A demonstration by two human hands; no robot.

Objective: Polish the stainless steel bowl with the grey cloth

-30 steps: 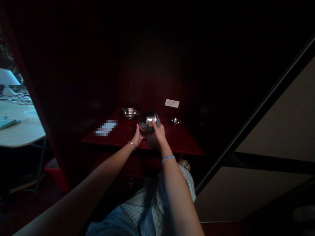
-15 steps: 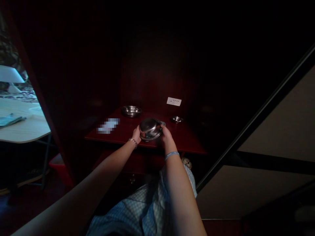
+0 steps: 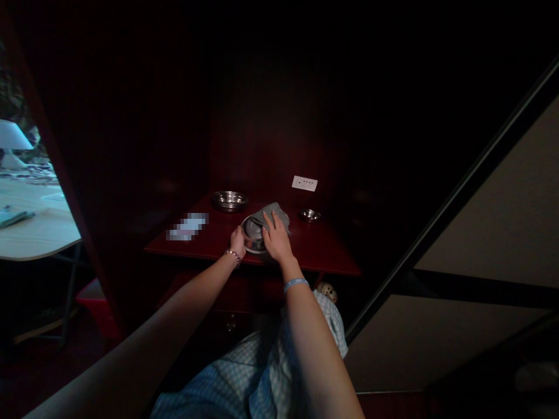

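Note:
Over the front part of the dark red desk, a shiny metal bowl (image 3: 254,235) is tilted, its rounded outside turned up towards me. Its left rim is gripped by my left hand (image 3: 238,241), which wears a beaded bracelet. My right hand (image 3: 276,237), with a blue wristband, presses a grey cloth (image 3: 273,213) onto the bowl's upper right side; the fingers lie stretched over the cloth. Part of the bowl is hidden under the cloth and that hand. The thumb of my right hand is hard to make out.
Behind to the left on the desk (image 3: 332,250) stand nested metal bowls (image 3: 229,201), and to the right a small metal dish (image 3: 310,216). A blurred-out flat item (image 3: 187,226) lies at the left. A white socket panel (image 3: 304,183) is on the back wall.
My right hand has let go of the bowl's right rim and now lays the grey cloth on its outside. My left hand still grips the left rim.

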